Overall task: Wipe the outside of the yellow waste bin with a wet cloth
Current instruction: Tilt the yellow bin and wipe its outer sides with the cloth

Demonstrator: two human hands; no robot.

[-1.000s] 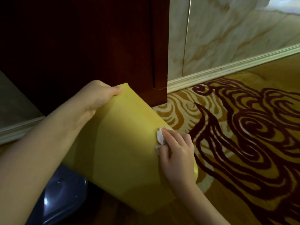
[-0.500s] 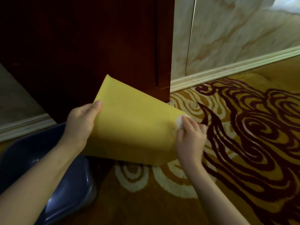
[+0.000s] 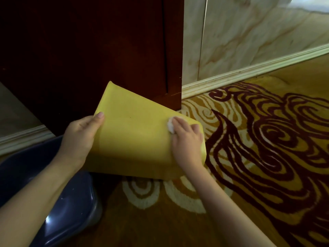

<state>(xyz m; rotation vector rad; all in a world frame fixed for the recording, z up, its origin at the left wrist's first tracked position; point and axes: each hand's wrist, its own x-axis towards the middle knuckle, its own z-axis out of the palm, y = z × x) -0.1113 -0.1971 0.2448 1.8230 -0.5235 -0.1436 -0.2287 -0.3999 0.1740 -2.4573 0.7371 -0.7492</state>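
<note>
The yellow waste bin [image 3: 135, 134] lies tipped on its side above the carpet, a flat wall facing up. My left hand [image 3: 81, 138] grips its left edge, thumb on the upper face. My right hand [image 3: 187, 138] presses a small white wet cloth [image 3: 170, 126] against the bin's right part, near the rounded corner. Only a bit of the cloth shows beyond my fingers. The bin's opening and underside are hidden.
A dark blue plastic basin [image 3: 67, 202] sits on the floor at lower left, under my left forearm. Dark red wooden furniture [image 3: 106, 50] stands right behind the bin. A marble wall with pale skirting [image 3: 249, 72] runs to the right. Patterned carpet [image 3: 267, 148] covers the floor.
My right hand with the cloth has slid from the bin's right edge onto its upper face. The bin sits a little further from me and my left hand grips lower on its left edge.
</note>
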